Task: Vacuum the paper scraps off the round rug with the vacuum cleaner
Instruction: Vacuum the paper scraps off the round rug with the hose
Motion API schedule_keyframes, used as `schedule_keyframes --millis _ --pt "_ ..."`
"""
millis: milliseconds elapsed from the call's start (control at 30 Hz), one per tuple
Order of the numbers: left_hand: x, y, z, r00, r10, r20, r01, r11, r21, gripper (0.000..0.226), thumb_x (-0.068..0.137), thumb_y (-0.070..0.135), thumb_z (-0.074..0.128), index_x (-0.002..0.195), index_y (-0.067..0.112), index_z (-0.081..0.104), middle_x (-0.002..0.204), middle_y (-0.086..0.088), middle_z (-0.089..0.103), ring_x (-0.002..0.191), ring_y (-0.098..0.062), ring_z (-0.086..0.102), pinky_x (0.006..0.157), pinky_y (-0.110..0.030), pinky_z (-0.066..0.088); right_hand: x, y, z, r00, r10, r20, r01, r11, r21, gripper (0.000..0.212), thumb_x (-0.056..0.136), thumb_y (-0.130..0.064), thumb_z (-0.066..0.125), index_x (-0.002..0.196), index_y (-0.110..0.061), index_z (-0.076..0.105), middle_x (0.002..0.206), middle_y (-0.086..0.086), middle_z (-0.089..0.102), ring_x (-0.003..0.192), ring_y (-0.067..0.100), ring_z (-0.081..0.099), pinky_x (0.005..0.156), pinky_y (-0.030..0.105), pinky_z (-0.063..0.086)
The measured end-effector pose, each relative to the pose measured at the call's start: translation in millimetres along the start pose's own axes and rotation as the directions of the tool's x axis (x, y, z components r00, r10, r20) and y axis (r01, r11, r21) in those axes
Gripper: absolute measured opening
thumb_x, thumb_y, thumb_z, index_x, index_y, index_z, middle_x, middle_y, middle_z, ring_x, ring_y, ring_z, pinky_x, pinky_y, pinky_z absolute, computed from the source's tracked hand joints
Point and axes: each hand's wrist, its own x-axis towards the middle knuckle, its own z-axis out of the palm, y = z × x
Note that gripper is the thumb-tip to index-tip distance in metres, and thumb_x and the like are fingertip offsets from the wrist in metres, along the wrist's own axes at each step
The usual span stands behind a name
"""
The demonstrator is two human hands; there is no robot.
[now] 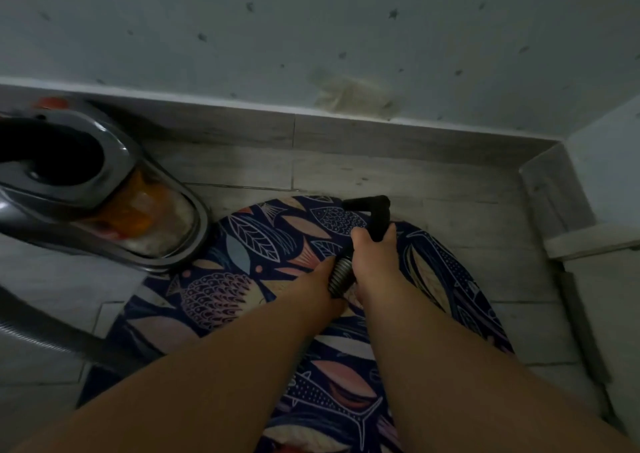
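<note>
A round rug (242, 279) in dark blue with fish and leaf patterns lies on the tiled floor below me. The grey canister vacuum cleaner (104, 189) stands at its left edge, its clear dust bin showing orange and white inside. My right hand (375, 255) grips the black bent hose handle (375, 210), whose end points left over the rug's far edge. My left hand (322, 279) holds the ribbed grey hose (341, 279) just below the handle. I make out no paper scraps in the dim light.
A wall with a grey skirting board (294, 123) runs close behind the rug. A corner and a raised step (588, 244) stand at the right. Another stretch of the ribbed vacuum hose (52, 341) crosses the floor at the lower left.
</note>
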Motion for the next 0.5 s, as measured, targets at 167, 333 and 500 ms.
schedule_keyframes --millis 167,333,500 --pt "20 -14 -8 0.999 -0.038 -0.008 0.038 0.999 -0.015 0.080 0.091 0.024 0.057 0.151 0.031 0.004 0.141 -0.009 0.046 0.119 -0.026 0.052 0.095 -0.028 0.043 20 2 26 0.999 0.033 0.029 -0.033 0.999 -0.006 0.077 0.099 -0.031 0.053 0.158 -0.038 0.004 0.143 0.012 0.044 0.095 0.026 0.053 0.082 0.043 0.049" --pt "17 -38 -22 0.997 -0.078 -0.028 0.077 0.996 -0.052 0.080 0.091 0.024 0.057 0.151 0.032 0.004 0.140 -0.007 0.047 0.124 -0.022 0.047 0.089 -0.021 0.038 18 2 56 0.996 0.020 0.083 -0.016 0.999 -0.042 0.079 0.099 -0.029 0.053 0.158 -0.039 0.001 0.143 0.014 0.045 0.097 0.027 0.053 0.084 0.045 0.050" --pt "5 -66 -34 0.986 -0.160 -0.055 0.155 0.984 -0.092 0.085 0.089 0.030 0.060 0.151 0.033 0.002 0.134 -0.007 0.052 0.107 -0.021 0.057 0.082 -0.023 0.047 1 1 85 0.986 0.004 0.164 0.015 0.993 -0.115 0.081 0.099 -0.029 0.054 0.158 -0.039 -0.001 0.144 0.014 0.046 0.092 0.024 0.052 0.082 0.043 0.050"
